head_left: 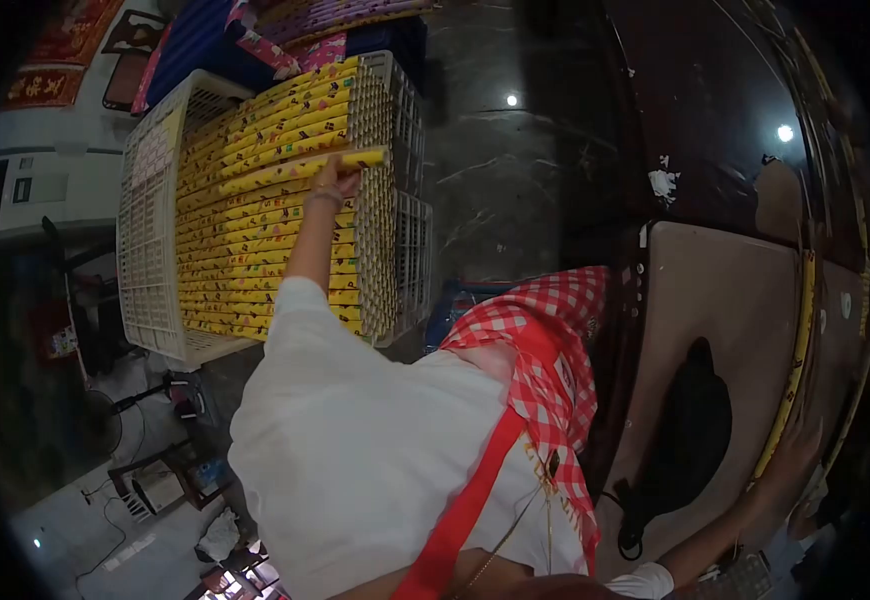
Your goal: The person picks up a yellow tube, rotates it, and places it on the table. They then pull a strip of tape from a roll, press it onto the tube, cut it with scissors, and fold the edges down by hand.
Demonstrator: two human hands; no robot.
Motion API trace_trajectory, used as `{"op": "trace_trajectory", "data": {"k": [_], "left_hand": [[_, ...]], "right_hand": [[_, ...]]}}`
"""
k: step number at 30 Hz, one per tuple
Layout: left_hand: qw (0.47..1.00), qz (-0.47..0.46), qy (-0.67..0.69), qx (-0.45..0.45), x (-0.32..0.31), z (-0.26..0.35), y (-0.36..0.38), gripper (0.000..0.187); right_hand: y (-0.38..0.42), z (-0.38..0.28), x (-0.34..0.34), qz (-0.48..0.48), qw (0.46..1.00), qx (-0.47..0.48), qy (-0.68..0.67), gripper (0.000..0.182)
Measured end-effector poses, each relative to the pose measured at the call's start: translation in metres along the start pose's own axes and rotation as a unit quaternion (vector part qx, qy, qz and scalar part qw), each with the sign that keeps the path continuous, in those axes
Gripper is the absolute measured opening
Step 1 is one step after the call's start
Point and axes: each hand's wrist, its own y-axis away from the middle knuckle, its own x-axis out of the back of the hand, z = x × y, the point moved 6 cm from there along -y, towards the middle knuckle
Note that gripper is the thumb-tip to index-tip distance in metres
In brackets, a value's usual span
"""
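My left hand (pixel 333 184) is closed around a yellow patterned roll (pixel 360 160), which sticks out a little beyond its neighbours. Below and around it, a stack of similar yellow rolls (pixel 265 235) fills a white plastic basket (pixel 150 260), their hollow ends facing right. Far to the right, my right hand (pixel 795 455) lies stretched out on the table, its fingers beside a long, thin yellow patterned length (pixel 798 350). Its fingertips are dim and partly smeared.
A black bag-like item (pixel 690 430) lies on the brownish tabletop (pixel 725 270) at right. Dark glossy furniture (pixel 695 100) stands beyond it. Purple patterned rolls (pixel 345 20) sit in a blue crate (pixel 195 50) behind the basket. Dark marble floor (pixel 495 190) runs between basket and table.
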Motion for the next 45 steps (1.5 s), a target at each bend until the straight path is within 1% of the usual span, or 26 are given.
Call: {"op": "trace_trajectory", "data": {"k": [1,2,4,5,8,10,11,12,13,15,17,21,24,25,26,27,29,31,33,35,37,38,40,42,44,45], "left_hand": [[0.994,-0.085,0.073,0.000,-0.005,-0.029,-0.004,0.044],[0.992,-0.105,0.061,0.020,-0.027,-0.059,0.047,0.041],[0.963,-0.245,0.051,0.094,-0.058,-0.121,0.112,0.034],[0.932,-0.334,0.045,0.131,-0.080,-0.149,0.146,0.033],[0.900,-0.418,0.007,0.123,-0.139,-0.192,0.253,0.029],[0.878,-0.462,0.010,0.121,-0.164,-0.216,0.294,0.028],[0.862,-0.487,0.022,0.136,-0.173,-0.228,0.309,0.029],[0.854,-0.502,-0.021,0.137,-0.179,-0.228,0.338,0.026],[0.842,-0.520,-0.045,0.139,-0.183,-0.233,0.358,0.026],[0.820,-0.553,-0.075,0.127,-0.194,-0.247,0.389,0.026],[0.800,-0.579,-0.102,0.120,-0.198,-0.260,0.413,0.026],[0.765,-0.620,-0.141,0.106,-0.195,-0.282,0.452,0.026],[0.733,-0.653,-0.163,0.101,-0.187,-0.298,0.481,0.026],[0.686,-0.705,-0.153,0.097,-0.187,-0.301,0.498,0.026],[0.702,-0.646,-0.247,0.169,-0.181,-0.317,0.501,0.030],[0.698,-0.647,-0.253,0.174,-0.182,-0.329,0.507,0.030],[0.595,-0.755,-0.215,0.170,-0.182,-0.353,0.535,0.032],[0.493,-0.836,-0.226,0.078,-0.183,-0.359,0.568,0.034],[0.429,-0.869,-0.246,-0.020,-0.175,-0.420,0.561,0.029],[0.297,-0.901,-0.316,0.030,-0.169,-0.372,0.586,0.030],[0.255,-0.864,-0.396,0.178,-0.161,-0.343,0.586,0.026],[0.180,-0.924,-0.335,-0.039,-0.178,-0.317,0.590,0.021],[0.153,-0.907,-0.192,-0.343,-0.212,-0.291,0.592,0.022],[0.139,-0.817,-0.181,-0.529,-0.256,-0.305,0.582,0.026],[0.105,-0.753,-0.200,-0.618,-0.291,-0.338,0.566,0.030],[0.104,-0.753,-0.201,-0.618,-0.304,-0.354,0.558,0.030]], "right_hand": [[-0.008,-0.030,0.021,0.011,0.998,-0.014,-0.067,0.040],[-0.018,-0.079,0.049,0.024,0.990,-0.028,-0.133,0.037],[-0.030,-0.154,0.086,0.027,0.978,0.044,-0.203,0.035],[-0.030,-0.200,0.106,0.015,0.966,0.133,-0.221,0.035],[-0.022,-0.298,0.149,-0.026,0.910,0.299,-0.287,0.042],[-0.010,-0.343,0.158,-0.008,0.867,0.372,-0.332,0.043],[-0.003,-0.360,0.155,0.042,0.854,0.403,-0.327,0.036],[0.003,-0.377,0.149,0.048,0.856,0.429,-0.285,0.028],[0.010,-0.390,0.144,0.108,0.857,0.430,-0.262,0.023],[0.014,-0.415,0.122,0.071,0.881,0.398,-0.244,0.017],[0.010,-0.410,0.133,0.117,0.917,0.355,-0.141,0.013],[0.012,-0.400,0.114,0.066,0.941,0.331,-0.032,0.010],[0.013,-0.372,0.119,0.060,0.953,0.292,-0.049,0.013],[0.015,-0.363,0.122,0.057,0.956,0.284,-0.048,0.013],[0.018,-0.350,0.125,0.049,0.964,0.261,-0.029,0.014],[0.021,-0.335,0.128,0.040,0.970,0.238,-0.011,0.015],[0.024,-0.307,0.125,0.052,0.974,0.218,-0.040,0.015],[0.028,-0.269,0.132,0.104,0.984,0.141,-0.010,0.016],[0.033,-0.223,0.140,0.096,0.991,0.084,-0.030,0.018],[0.050,-0.169,0.141,0.151,0.984,0.094,-0.024,0.020],[0.077,-0.111,0.134,0.089,0.995,0.009,-0.046,0.032],[0.096,-0.085,0.130,0.072,0.995,-0.021,-0.059,0.035],[0.136,-0.045,0.117,0.056,0.994,-0.063,-0.068,0.039],[0.173,-0.025,0.098,0.049,0.993,-0.077,-0.068,0.040],[0.202,-0.009,0.071,0.028,0.992,-0.102,-0.063,0.039],[0.211,-0.004,0.063,0.027,0.992,-0.103,-0.064,0.039]]}}
